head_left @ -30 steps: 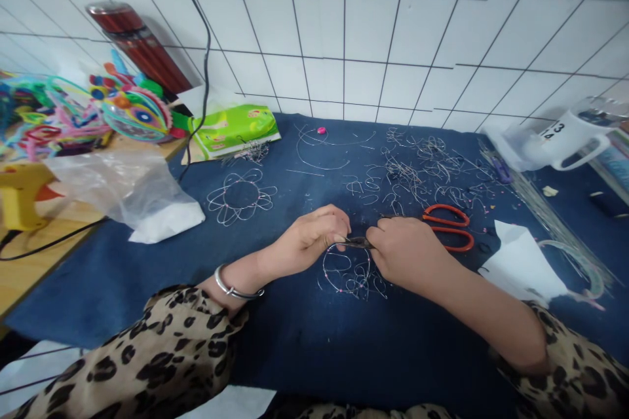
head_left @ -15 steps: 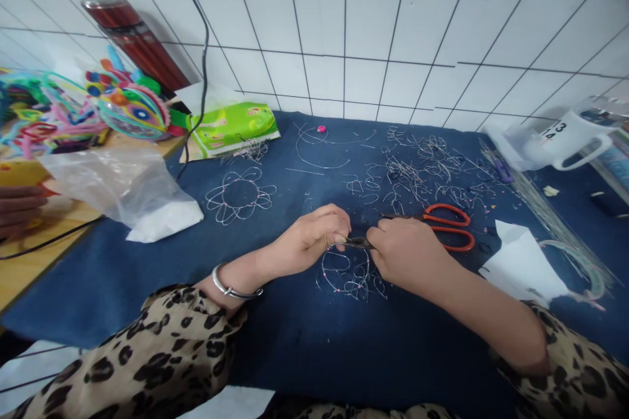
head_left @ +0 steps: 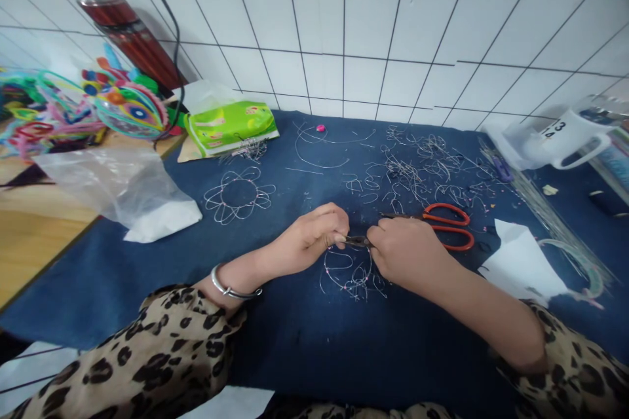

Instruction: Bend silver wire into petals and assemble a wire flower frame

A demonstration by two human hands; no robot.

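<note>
My left hand (head_left: 322, 232) pinches the top of a looped wire piece (head_left: 346, 275) that has small pink beads along it. My right hand (head_left: 405, 249) is closed around a pair of pliers (head_left: 358, 241); the handles are hidden in the palm. The plier jaws reach left to my left fingertips, where the wire is held. Just beyond my right hand lie orange-handled scissors (head_left: 449, 228), their blades partly covered by the hand. A flower-shaped wire ring (head_left: 240, 195) lies flat on the blue cloth (head_left: 275, 347) to the left.
Tangled wire scraps (head_left: 413, 163) cover the back right. A green tissue pack (head_left: 230, 127) and a plastic bag (head_left: 122, 183) sit at the left. White paper (head_left: 521, 262), a bundle of straight wires (head_left: 555, 216) and a white mug (head_left: 570, 137) stand at the right.
The beaded wire piece has shifted and turned slightly beneath my hands. Another person's hand at the far left has left the view. The hanging black cable has swung left.
</note>
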